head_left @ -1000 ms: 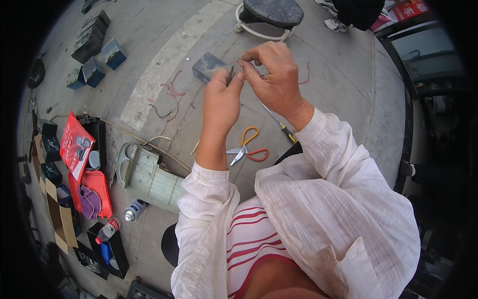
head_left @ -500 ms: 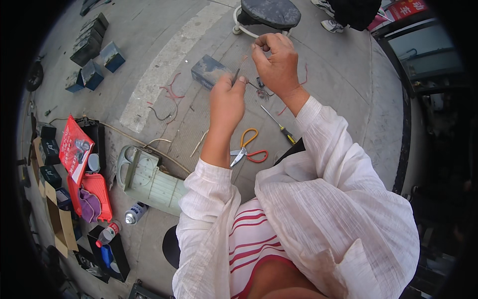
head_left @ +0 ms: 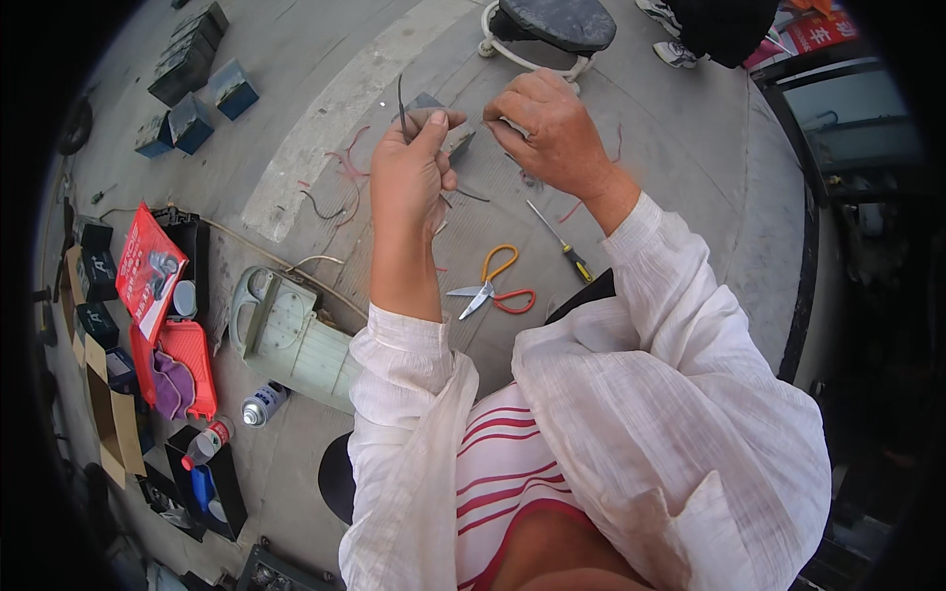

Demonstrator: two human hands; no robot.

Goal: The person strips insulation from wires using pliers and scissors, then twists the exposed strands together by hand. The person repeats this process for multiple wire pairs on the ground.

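My left hand (head_left: 412, 167) is closed around a thin black wire (head_left: 401, 94), whose end sticks up past the fingers. To its right, my right hand (head_left: 552, 133) has its fingers pinched together; what lies between them, if anything, is too small to make out. Behind the left hand, a dark rectangular block (head_left: 459, 140) rests on the ground, partly covered by the fingers. Nearer to me lie scissors (head_left: 487, 288) with one yellow and one red handle, blades spread. A screwdriver (head_left: 575, 262) with a yellow-and-black handle is to their right.
Red wire scraps (head_left: 350, 165) lie left of the hands. A pale green plastic shell (head_left: 296, 340), a spray can (head_left: 264, 404) and a red case (head_left: 202, 364) are at left. Several battery-like blocks (head_left: 189, 123) stand far left. A round stool (head_left: 557, 22) and a person's shoes (head_left: 675, 52) are ahead.
My left hand has moved left and turned, so its fingers now show, and the wire points upward. The right hand stays pinched and has shifted little. The whole view has swung slightly.
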